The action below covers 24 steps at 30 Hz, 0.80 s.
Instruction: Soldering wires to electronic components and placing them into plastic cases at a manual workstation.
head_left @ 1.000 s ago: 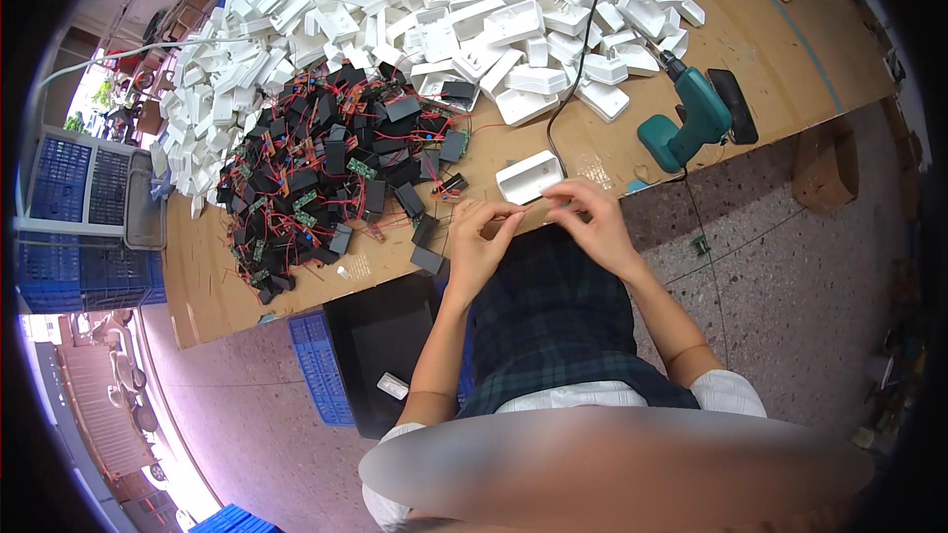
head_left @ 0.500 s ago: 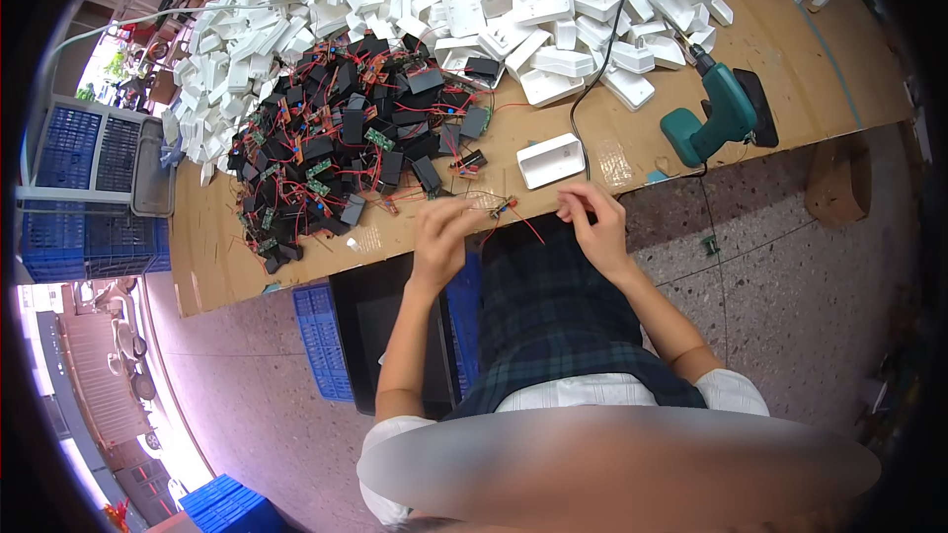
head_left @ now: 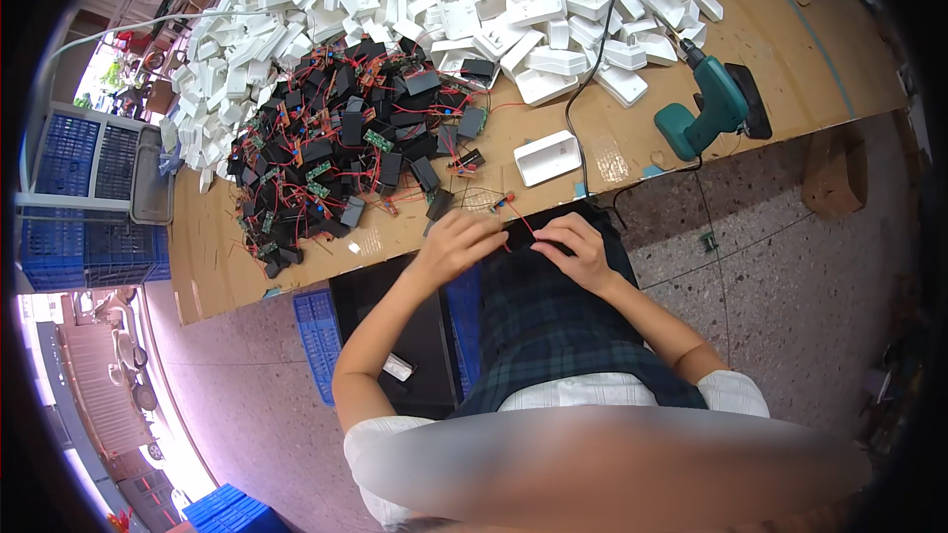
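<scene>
Right hand (head_left: 577, 250): grip pinching a red wire (head_left: 521, 218). Wire runs toward 10 o'clock to a small component (head_left: 504, 202) at the near edge of the surface (head_left: 765, 39). Left hand (head_left: 458, 243): fingers curled, grip's contents unclear. White case (head_left: 548, 158) at right hand's 11 o'clock.

The tip of a thin red wire (head_left: 520, 217) is lost at the right hand (head_left: 578, 252), too fine to make out; the left hand (head_left: 457, 245) conceals its own grip. A grey-and-brown oval blur (head_left: 602, 469) masks the person's head. The view's top edge crops a heap of white plastic casings (head_left: 538, 5); a small white object (head_left: 399, 367) in a black plastic tray (head_left: 425, 321) defies identification.
</scene>
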Tool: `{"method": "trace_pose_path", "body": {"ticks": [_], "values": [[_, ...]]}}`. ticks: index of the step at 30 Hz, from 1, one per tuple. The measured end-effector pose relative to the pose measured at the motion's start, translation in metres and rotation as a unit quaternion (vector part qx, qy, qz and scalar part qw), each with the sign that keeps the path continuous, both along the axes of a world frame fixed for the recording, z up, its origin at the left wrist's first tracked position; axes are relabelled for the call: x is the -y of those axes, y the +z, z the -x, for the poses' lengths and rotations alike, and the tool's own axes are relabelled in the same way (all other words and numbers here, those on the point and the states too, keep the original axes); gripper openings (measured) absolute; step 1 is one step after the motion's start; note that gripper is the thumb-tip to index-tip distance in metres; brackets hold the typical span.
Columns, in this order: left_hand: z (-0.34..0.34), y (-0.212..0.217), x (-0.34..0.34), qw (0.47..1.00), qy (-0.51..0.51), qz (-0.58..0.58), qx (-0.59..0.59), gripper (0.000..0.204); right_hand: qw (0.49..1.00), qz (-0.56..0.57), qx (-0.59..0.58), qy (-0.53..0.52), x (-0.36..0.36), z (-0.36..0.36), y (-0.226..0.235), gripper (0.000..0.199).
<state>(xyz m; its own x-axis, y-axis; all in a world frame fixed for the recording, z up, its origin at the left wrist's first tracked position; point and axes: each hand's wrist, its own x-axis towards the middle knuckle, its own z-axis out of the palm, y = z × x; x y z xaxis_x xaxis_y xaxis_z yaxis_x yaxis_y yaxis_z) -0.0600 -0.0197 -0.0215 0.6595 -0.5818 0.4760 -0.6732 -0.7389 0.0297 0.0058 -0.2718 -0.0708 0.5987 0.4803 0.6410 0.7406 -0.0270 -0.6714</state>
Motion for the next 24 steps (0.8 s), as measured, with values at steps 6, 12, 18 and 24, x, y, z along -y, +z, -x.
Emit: {"method": "trace_pose_path", "body": {"ticks": [6, 12, 18, 24], "values": [[-0.018, 0.026, 0.046, 0.959, 0.117, 0.245, -0.077, 0.021, 0.991, -0.054, -0.113, -0.042, -0.010, -0.006, 0.035, 0.025], [-0.028, 0.009, 0.064, 0.952, 0.176, 0.245, -0.043, 0.018, 0.962, -0.033, -0.269, -0.034, -0.007, -0.012, 0.043, 0.018], [-0.032, 0.008, 0.086, 0.934, 0.220, 0.279, -0.033, 0.016, 0.980, 0.019, -0.159, -0.118, -0.005, -0.027, 0.031, 0.009], [-0.052, 0.008, 0.092, 0.957, 0.179, 0.222, -0.042, 0.016, 0.974, 0.089, 0.024, -0.207, 0.018, -0.048, 0.040, 0.011]]}}
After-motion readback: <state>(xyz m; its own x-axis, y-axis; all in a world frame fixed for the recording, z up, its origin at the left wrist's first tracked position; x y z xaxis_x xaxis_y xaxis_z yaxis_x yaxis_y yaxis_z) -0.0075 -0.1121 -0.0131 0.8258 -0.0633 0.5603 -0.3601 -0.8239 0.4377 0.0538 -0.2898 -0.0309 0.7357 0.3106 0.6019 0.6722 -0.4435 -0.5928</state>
